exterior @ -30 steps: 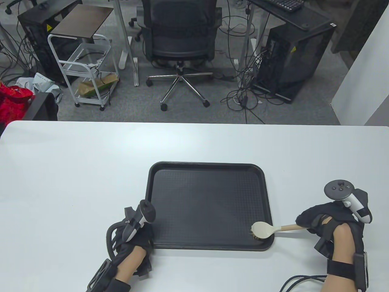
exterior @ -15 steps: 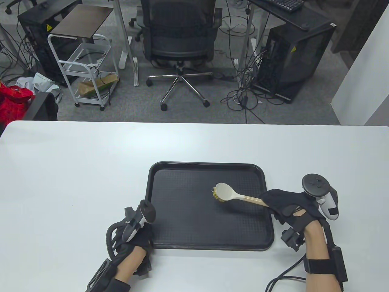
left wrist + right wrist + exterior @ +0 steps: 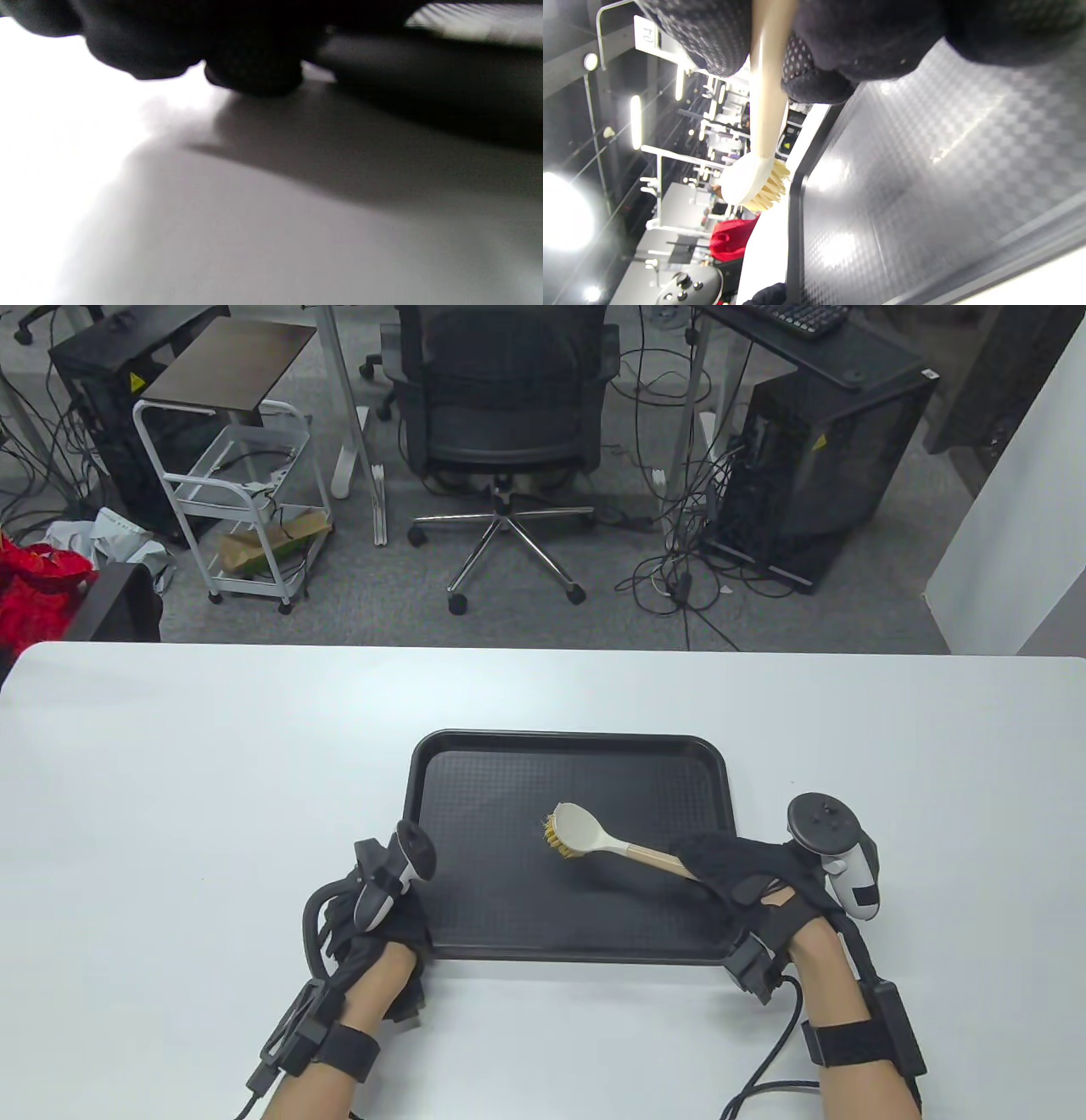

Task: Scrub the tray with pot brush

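While the right hand (image 3: 747, 874) gripped the pot brush (image 3: 607, 840), its handle slanted left, bristles over the tray (image 3: 475, 916)'s middle; the left hand (image 3: 382, 925) pressed the tray's near-left corner.

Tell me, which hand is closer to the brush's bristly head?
Right. The right hand grips the pot brush by its handle, just right of the head. The left hand rests at the tray's near-left corner, farther away.

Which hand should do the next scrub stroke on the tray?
Right. The right hand grips the pot brush with its head over the tray; the left hand rests at the tray's near-left corner.
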Tool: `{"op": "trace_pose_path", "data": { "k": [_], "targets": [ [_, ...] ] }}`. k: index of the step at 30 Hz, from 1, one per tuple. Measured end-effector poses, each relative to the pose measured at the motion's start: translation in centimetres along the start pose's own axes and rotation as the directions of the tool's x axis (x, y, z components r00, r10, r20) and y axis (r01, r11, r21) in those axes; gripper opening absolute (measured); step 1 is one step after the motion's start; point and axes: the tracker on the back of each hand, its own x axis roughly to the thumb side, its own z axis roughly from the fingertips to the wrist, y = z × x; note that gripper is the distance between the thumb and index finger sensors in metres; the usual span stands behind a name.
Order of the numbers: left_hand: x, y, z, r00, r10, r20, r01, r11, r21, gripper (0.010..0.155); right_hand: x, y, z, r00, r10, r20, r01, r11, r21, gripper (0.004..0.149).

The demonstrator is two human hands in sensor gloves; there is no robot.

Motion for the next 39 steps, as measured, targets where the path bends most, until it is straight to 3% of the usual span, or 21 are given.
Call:
{"op": "trace_pose_path", "data": {
  "k": [11,19,23,30,34,39],
  "targets": [
    [1.0,2.7,-7.8,0.991,0.072,-0.109,-0.073,0.997,-0.008,0.062,-0.3,0.6,-0.5,0.998,-0.057,-0.008,0.058,0.998,0.021,0.051],
    [0.5,3.5,-10.4,0.986,0.109,-0.123,-0.105,0.994,0.039,0.062,-0.8,2.4,-0.8,0.989,-0.146,-0.036,0.145,0.989,-0.024,0.051],
    [-0.9,4.1,-8.9,0.979,0.132,-0.155,-0.117,0.988,0.101,0.069,-0.8,3.3,-0.9,0.988,-0.15,-0.036,0.15,0.989,0.005,0.051],
    [-4.2,5.5,-3.2,0.987,0.149,-0.056,-0.145,0.987,0.063,0.071,-0.2,5.2,-1.0,0.998,-0.05,-0.042,0.051,0.998,0.038,0.051],
    [-5.6,6.0,0.7,0.985,0.171,0.02,-0.172,0.98,0.095,0.071,0.6,7.2,-0.9,0.997,0.076,-0.02,-0.076,0.997,0.03,0.051],
    [-5.7,5.9,4.9,0.985,0.146,0.092,-0.161,0.969,0.185,0.072,1.0,10.0,0.0,0.952,0.296,0.071,-0.292,0.954,-0.061,0.051]
  ]
}}
